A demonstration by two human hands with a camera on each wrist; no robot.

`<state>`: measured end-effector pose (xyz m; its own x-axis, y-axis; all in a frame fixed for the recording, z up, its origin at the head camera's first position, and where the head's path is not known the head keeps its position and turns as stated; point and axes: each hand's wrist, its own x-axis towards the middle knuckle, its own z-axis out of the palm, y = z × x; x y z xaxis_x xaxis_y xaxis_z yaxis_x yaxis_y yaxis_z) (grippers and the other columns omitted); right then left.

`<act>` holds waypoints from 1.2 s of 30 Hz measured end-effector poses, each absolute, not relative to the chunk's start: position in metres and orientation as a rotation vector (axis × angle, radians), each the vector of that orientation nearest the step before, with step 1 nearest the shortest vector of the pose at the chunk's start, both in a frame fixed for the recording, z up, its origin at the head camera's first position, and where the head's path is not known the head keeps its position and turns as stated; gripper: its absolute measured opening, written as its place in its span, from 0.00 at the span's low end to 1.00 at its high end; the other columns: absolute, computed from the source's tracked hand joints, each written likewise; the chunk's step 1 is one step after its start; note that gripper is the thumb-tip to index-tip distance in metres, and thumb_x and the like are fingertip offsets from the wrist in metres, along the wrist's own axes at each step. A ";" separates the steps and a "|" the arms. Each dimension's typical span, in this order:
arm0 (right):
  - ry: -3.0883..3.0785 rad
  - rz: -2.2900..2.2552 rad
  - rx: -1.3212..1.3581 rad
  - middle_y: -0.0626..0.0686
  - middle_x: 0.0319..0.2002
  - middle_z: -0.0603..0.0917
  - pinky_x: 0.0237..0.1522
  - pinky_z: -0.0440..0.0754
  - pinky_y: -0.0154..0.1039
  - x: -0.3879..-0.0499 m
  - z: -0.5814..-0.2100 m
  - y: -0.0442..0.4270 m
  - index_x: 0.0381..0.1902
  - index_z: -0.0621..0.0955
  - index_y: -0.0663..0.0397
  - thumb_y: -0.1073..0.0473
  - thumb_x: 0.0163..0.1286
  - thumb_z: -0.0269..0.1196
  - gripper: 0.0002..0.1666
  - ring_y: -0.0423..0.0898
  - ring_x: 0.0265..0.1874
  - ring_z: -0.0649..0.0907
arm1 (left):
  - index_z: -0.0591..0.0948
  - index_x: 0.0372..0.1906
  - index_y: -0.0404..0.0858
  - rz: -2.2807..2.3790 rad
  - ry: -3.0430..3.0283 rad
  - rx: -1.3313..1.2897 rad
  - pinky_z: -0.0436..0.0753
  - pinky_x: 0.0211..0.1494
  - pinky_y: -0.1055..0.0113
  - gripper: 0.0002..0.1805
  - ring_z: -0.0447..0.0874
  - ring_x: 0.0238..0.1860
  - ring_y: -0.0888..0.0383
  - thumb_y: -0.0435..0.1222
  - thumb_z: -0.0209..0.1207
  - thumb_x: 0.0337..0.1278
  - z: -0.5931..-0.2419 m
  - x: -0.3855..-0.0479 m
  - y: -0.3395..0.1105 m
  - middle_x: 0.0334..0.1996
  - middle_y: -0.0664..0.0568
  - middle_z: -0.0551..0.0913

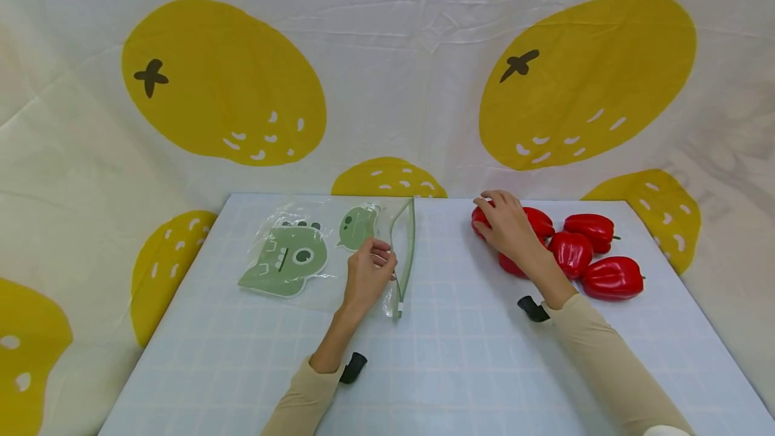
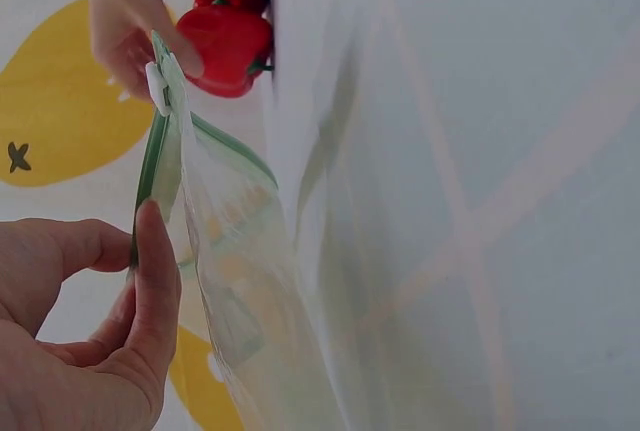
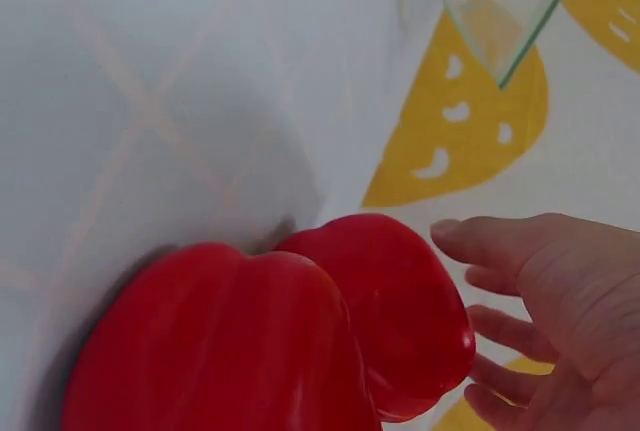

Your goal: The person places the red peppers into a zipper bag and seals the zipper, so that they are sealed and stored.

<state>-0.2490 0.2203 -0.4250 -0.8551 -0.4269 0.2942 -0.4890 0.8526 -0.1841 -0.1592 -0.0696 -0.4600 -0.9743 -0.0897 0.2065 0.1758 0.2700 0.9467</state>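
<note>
A clear zip bag (image 1: 329, 274) with a green dinosaur print lies on the table, its green-edged mouth held up and parted. My left hand (image 1: 368, 273) pinches one side of that mouth between thumb and fingers, with the green zip strip (image 2: 150, 166) showing above the grip. At the right, my right hand (image 1: 508, 224) is at the far-left red bell pepper (image 1: 480, 219), fingers spread and loosely bent beside it. In the right wrist view the thumb and fingers (image 3: 505, 336) lie next to this pepper (image 3: 385, 301); whether they touch it I cannot tell.
Several more red bell peppers (image 1: 613, 278) cluster to the right, partly behind my right forearm. A light checked cloth (image 1: 448, 369) covers the table. Behind it hangs a white curtain (image 1: 387, 86) with large yellow fruit prints. A black strap piece (image 1: 533, 309) sits at my right wrist.
</note>
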 end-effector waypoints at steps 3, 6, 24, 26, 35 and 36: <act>-2.819 0.362 0.674 0.68 0.63 0.74 0.67 0.69 0.68 -0.250 -0.425 0.224 0.64 0.77 0.65 0.63 0.62 0.74 0.34 0.67 0.66 0.69 | 0.80 0.41 0.28 -1.781 -2.310 -0.085 0.86 0.24 0.68 0.06 0.85 0.25 0.53 0.24 0.63 0.60 -0.461 -0.160 -0.070 0.29 0.43 0.83; -2.848 0.349 0.660 0.69 0.64 0.74 0.67 0.69 0.68 -0.250 -0.425 0.226 0.66 0.76 0.65 0.62 0.62 0.74 0.36 0.67 0.66 0.68 | 0.80 0.41 0.28 -1.785 -2.304 -0.093 0.86 0.24 0.69 0.06 0.86 0.25 0.52 0.24 0.63 0.60 -0.462 -0.160 -0.070 0.29 0.42 0.83; -3.031 0.212 0.665 0.70 0.65 0.74 0.66 0.70 0.69 -0.254 -0.416 0.225 0.69 0.74 0.65 0.60 0.61 0.75 0.40 0.68 0.66 0.67 | 0.80 0.43 0.29 -1.769 -2.347 -0.078 0.86 0.26 0.69 0.06 0.85 0.26 0.54 0.26 0.63 0.62 -0.460 -0.160 -0.072 0.30 0.44 0.83; -3.046 0.185 0.671 0.70 0.64 0.75 0.66 0.70 0.69 -0.254 -0.413 0.226 0.69 0.74 0.65 0.59 0.61 0.76 0.40 0.68 0.66 0.68 | 0.80 0.42 0.29 -1.769 -2.344 -0.083 0.86 0.26 0.69 0.06 0.85 0.26 0.54 0.26 0.63 0.62 -0.460 -0.160 -0.072 0.30 0.44 0.83; -3.082 0.121 0.690 0.70 0.60 0.77 0.64 0.71 0.68 -0.250 -0.403 0.227 0.68 0.75 0.66 0.59 0.57 0.78 0.42 0.68 0.63 0.70 | 0.80 0.43 0.30 -1.761 -2.364 -0.068 0.86 0.27 0.69 0.06 0.85 0.27 0.55 0.27 0.63 0.64 -0.459 -0.159 -0.073 0.31 0.45 0.83; -3.081 0.114 0.693 0.70 0.60 0.77 0.64 0.71 0.68 -0.250 -0.403 0.227 0.67 0.75 0.66 0.59 0.57 0.78 0.42 0.68 0.62 0.70 | 0.80 0.43 0.30 -1.762 -2.363 -0.068 0.86 0.27 0.69 0.06 0.85 0.27 0.55 0.27 0.62 0.64 -0.459 -0.159 -0.073 0.31 0.45 0.83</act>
